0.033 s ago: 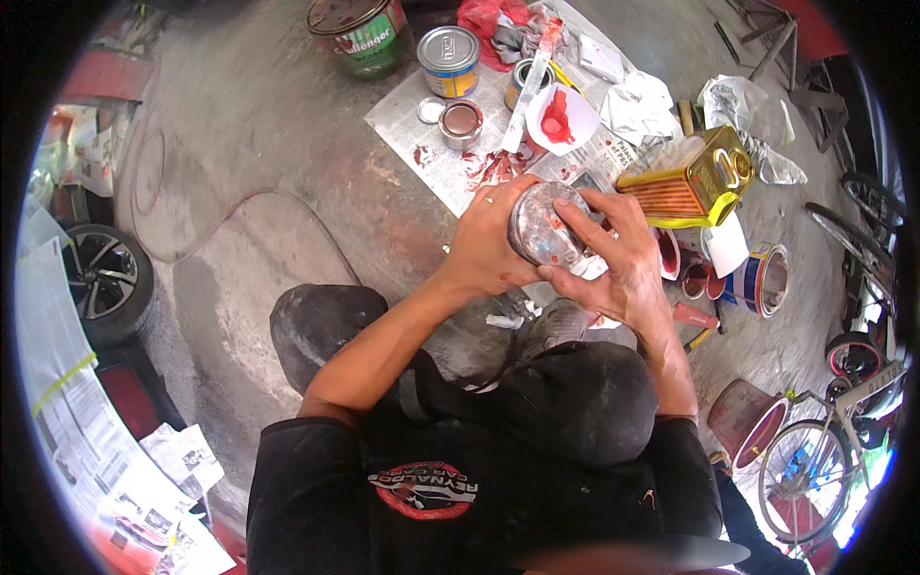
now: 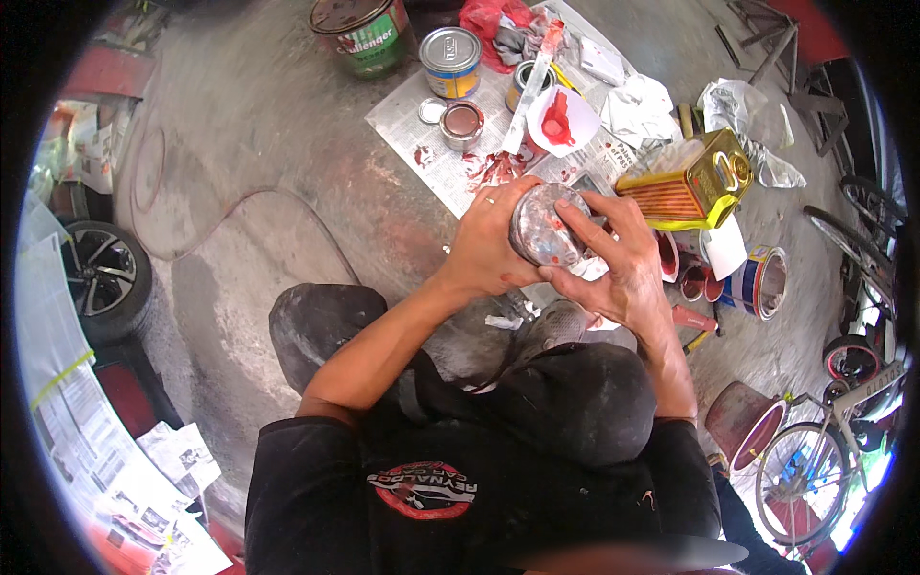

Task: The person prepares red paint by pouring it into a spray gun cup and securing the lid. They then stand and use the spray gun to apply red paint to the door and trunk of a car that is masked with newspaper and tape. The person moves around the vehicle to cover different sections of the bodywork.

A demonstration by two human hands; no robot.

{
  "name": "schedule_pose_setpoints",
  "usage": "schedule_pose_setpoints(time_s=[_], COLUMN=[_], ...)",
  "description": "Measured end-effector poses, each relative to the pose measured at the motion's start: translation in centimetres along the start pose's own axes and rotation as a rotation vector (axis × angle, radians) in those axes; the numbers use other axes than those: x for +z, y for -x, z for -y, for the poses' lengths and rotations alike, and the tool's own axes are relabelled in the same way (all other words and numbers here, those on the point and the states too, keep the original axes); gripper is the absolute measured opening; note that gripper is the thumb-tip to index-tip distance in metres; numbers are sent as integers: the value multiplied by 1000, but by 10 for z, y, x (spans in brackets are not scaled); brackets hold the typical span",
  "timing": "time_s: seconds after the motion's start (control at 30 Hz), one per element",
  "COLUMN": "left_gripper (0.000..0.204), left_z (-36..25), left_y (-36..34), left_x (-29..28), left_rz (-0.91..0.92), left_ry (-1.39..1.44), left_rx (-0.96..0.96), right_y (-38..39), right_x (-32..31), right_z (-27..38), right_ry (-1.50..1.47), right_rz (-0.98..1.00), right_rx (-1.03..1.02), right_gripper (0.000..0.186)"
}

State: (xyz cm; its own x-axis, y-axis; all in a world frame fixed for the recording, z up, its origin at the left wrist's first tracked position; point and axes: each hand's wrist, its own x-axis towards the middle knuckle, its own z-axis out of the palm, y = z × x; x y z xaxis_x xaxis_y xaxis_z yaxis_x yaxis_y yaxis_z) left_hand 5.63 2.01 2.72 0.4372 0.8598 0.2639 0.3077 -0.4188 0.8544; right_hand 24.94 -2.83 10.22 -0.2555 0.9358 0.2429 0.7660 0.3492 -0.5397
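In front of my knees, a round metal can point(image 2: 544, 228), its silvery end smeared with red and grey paint, is gripped between both hands. My left hand point(image 2: 491, 241) wraps its left side, a ring on one finger. From the right, my right hand point(image 2: 623, 257) holds it, fingers over the end and thumb low. Just beyond lies paint-stained newspaper point(image 2: 402, 113). On it stand an open small tin point(image 2: 462, 125) of reddish-brown paint, its loose lid point(image 2: 431, 111), a closed tin point(image 2: 449, 59), and a white sheet with a red paint puddle point(image 2: 558, 120).
A large green-labelled can point(image 2: 362, 40) stands far left of the newspaper. To the right are a yellow rectangular tin point(image 2: 692, 180), a blue can on its side point(image 2: 757, 281) and a bucket point(image 2: 744, 422). A hose point(image 2: 278, 194) crosses the floor; a wheel point(image 2: 103, 278) stands left, a bicycle point(image 2: 810, 470) right.
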Motion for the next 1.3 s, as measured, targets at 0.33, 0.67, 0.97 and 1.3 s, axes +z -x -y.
schedule_pose_setpoints(time_s=[0.33,0.67,0.97,1.3], left_gripper=[99,92,92,90], left_z=[-4,15,-11,-10], left_y=[3,13,4,-18], left_x=[2,20,5,-30], left_rz=[46,79,70,125], left_ry=[185,124,240,336], left_rx=[-156,-221,-282,-260], right_y=[-8,-24,72,83], right_x=[-15,15,3,-42], right_z=[8,5,-105,-197], right_ry=[62,38,-318,184], right_rz=[39,118,-976,-688], right_rx=[-50,-131,761,857], right_gripper=[98,81,23,40])
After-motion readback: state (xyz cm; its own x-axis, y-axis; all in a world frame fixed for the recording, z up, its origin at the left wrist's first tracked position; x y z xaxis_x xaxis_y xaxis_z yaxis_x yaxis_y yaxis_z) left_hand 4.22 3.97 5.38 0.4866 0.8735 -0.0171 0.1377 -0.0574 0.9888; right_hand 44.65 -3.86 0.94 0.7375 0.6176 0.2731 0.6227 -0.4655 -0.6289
